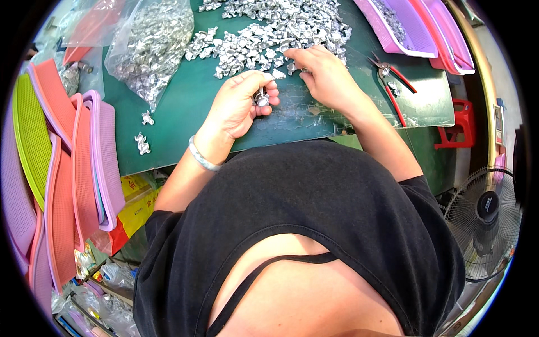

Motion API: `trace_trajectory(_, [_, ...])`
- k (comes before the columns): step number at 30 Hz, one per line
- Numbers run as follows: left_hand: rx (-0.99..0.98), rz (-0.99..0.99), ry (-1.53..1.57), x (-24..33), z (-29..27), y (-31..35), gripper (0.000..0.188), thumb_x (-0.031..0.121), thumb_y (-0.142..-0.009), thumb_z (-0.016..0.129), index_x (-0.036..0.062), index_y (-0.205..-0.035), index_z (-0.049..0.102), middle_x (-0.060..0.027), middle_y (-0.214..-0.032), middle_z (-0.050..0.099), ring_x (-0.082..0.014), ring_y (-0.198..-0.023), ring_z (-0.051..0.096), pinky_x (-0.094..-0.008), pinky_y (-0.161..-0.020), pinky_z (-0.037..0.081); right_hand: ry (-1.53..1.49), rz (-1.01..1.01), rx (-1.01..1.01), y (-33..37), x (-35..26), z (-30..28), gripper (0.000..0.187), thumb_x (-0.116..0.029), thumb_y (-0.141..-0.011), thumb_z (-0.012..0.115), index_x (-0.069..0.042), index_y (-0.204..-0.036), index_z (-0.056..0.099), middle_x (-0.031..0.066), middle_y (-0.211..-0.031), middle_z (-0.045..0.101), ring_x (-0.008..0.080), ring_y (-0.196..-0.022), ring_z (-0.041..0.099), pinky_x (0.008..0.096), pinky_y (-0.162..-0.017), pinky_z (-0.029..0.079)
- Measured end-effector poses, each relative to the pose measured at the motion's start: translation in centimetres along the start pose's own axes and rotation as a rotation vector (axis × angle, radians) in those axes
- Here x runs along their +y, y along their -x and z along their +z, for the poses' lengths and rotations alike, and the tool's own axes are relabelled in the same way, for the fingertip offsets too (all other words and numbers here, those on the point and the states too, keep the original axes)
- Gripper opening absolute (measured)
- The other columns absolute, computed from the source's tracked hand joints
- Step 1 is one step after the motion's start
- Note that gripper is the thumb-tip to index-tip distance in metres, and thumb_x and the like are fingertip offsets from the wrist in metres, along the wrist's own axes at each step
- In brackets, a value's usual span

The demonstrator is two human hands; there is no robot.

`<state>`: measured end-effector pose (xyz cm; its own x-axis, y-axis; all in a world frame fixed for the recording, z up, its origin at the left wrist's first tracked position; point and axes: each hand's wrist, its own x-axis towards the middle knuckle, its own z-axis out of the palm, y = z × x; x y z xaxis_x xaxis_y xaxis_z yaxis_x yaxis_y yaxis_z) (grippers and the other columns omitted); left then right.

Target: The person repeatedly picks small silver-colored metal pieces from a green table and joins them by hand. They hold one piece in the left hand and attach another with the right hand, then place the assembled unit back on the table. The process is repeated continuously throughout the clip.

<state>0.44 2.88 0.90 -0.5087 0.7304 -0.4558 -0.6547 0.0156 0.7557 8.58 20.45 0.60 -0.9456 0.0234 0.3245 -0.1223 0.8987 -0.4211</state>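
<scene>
Above the near part of the green table, my left hand [241, 104] is closed around small silvery metal castings [261, 99]. One more silvery piece [278, 74] shows at its thumb and index fingertip. My right hand [325, 76] is at the near edge of a large heap of similar castings [264, 39]. Its index finger reaches over the pieces and its thumb is apart from it; I see nothing held there. Two loose figure-shaped castings [142, 144] lie on the table at the left.
A clear bag [151, 50] of castings stands at the far left of the green table [168, 135]. Red-handled pliers [391, 84] lie to the right. Purple and pink baskets [418, 42] sit beyond them; more baskets [84, 163] lean at the left. A fan [484, 224] and red stool [461, 126] are at right.
</scene>
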Motion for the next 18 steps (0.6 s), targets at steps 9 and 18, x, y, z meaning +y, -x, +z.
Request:
trace_trajectory(9, [-0.026,0.039,-0.052,-0.36,-0.24,-0.03,0.007,0.013,-0.082,0.054,0.0061,-0.082,0.056,-0.0046,-0.076,0.058,-0.0132,-0.068,0.054,-0.0231,-0.055,0.043,0.063,-0.058,0.058,-0.26,-0.11,0.56,0.034,-0.005,-0.070,0.060,-0.005,-0.103,0.056,0.0090,-0.084,0.060,0.0267,-0.083,0.054,0.0358,-0.075,0.043])
trace_trajectory(18, [-0.089,0.095,0.100,-0.41,-0.89,-0.17,0.005,0.007,-0.080,0.051,0.0040,-0.081,0.054,-0.0110,-0.086,0.060,-0.0186,-0.074,0.059,-0.0263,-0.056,0.049,0.014,-0.028,0.078,-0.19,0.40,0.91,0.030,-0.004,-0.071,0.057,-0.007,-0.101,0.057,0.0070,-0.075,0.059,0.0259,-0.076,0.054,0.0359,-0.070,0.043])
